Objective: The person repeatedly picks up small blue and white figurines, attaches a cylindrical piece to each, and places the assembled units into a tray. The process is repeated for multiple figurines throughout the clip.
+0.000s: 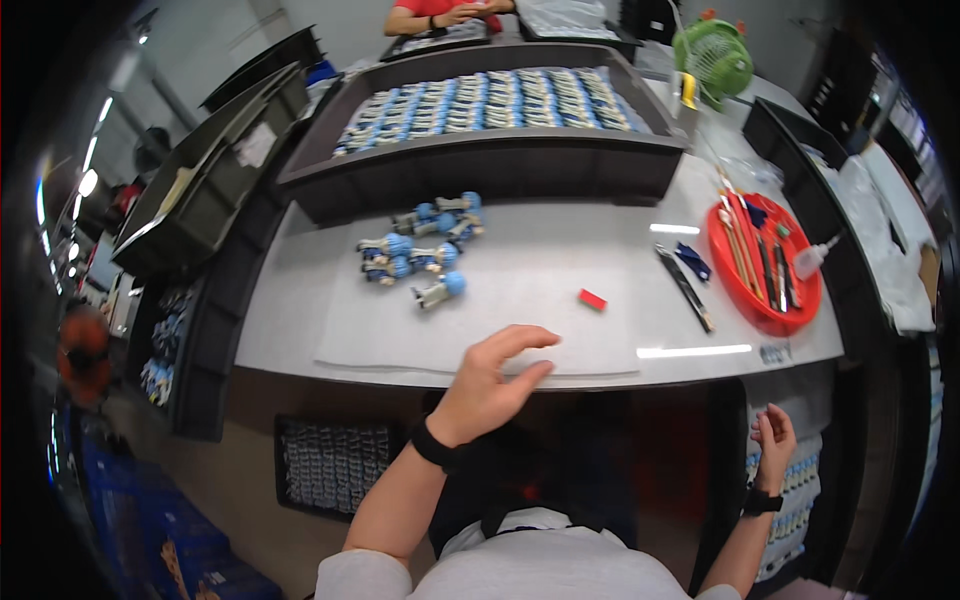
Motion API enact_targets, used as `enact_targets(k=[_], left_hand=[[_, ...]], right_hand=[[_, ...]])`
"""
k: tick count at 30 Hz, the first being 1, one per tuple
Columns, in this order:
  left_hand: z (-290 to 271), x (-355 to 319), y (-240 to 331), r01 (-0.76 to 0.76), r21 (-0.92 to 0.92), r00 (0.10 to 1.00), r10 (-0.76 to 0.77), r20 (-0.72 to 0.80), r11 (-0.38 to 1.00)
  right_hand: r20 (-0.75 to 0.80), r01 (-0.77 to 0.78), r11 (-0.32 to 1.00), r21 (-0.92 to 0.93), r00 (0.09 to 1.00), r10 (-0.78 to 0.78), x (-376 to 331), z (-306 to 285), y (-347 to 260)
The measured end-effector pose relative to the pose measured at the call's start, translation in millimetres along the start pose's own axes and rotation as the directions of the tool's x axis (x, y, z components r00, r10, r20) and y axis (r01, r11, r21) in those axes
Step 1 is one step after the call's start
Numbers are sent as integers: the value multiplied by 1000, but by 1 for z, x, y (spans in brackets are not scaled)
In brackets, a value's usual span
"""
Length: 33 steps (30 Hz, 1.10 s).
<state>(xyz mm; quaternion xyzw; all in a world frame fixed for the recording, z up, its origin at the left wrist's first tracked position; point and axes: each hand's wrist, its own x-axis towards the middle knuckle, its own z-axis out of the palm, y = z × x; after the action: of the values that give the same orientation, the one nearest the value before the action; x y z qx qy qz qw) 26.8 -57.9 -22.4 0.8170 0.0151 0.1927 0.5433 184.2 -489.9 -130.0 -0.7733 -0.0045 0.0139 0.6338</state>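
Observation:
My left hand (497, 385) hovers at the front edge of the white table with thumb and fingers apart, nothing between them. Down at the lower right, my right hand (775, 447) is beside a tray of figurines (798, 480); its fingers are loosely curled and apart, with nothing visible in them. Several small blue-haired figurines lie in a loose cluster on a white sheet (480, 335); the nearest figurine (441, 289) lies a little apart from the others. A small red block (592, 300) rests on the sheet, to the right of the figurines.
Behind the sheet stands a large dark tray (480, 165) of figurines in rows. At right are a red bowl (765, 322) of brushes and pens, a black pen-like tool (685, 288) and a green fan (713, 62). Dark bins (215, 185) line the left. Another person's hands (468, 13) are at the back.

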Motion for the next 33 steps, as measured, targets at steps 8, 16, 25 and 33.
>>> enact_targets(k=[8, 16, 25, 33], left_hand=[[-56, 17, 1, -81, 646, 996, 31, 89, 759], [-80, 29, -45, 15, 836, 990, -126, 64, 548], [-42, 13, 1, 122, -279, 987, -145, -64, 952], [-6, 8, -45, 113, -826, 954, -293, -66, 552]], right_hand=[[459, -23, 958, 285, 881, -116, -50, 136, -86], [717, -205, 864, 461, 660, -226, -91, 227, -119], [599, 99, 870, 483, 687, -411, -58, 274, -149], [685, 122, 900, 419, 608, -401, -43, 303, -125]])
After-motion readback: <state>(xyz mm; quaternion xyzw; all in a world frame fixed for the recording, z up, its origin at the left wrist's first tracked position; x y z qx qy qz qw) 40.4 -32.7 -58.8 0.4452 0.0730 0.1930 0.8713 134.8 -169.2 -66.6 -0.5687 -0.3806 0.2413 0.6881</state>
